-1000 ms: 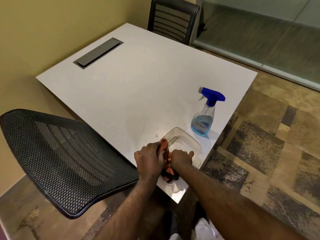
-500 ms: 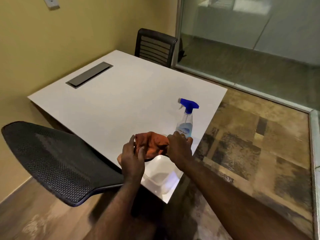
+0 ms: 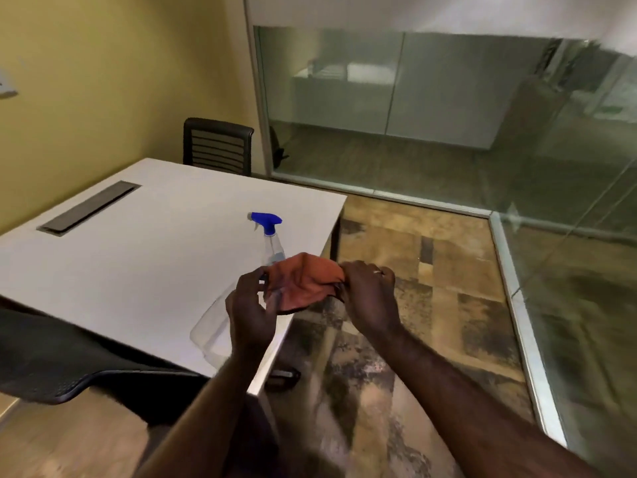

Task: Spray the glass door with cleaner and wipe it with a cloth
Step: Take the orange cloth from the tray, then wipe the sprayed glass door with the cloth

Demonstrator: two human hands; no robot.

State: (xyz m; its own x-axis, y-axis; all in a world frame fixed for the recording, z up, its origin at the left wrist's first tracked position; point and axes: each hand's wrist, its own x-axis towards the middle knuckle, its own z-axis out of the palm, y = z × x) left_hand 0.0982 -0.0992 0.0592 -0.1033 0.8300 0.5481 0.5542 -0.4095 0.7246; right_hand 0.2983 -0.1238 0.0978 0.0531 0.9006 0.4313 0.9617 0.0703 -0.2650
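Observation:
An orange cloth (image 3: 301, 281) is stretched between my two hands, above the table's near right corner. My left hand (image 3: 250, 310) pinches its left edge and my right hand (image 3: 368, 294) grips its right edge. Behind the cloth a clear spray bottle (image 3: 272, 241) with a blue trigger head stands upright on the white table (image 3: 138, 257); its lower part is hidden by the cloth. Glass panels (image 3: 431, 108) run along the far side and the right side (image 3: 586, 305) of the room.
A clear plastic tub (image 3: 210, 329) sits on the table corner below my left hand. A black mesh chair (image 3: 62, 360) stands at the near left, another black chair (image 3: 217, 146) behind the table. Patterned carpet (image 3: 431, 288) spreads to the right.
Both hands lifted the orange cloth out of the clear tub and spread it open above the table corner. The view tilted up toward the glass walls.

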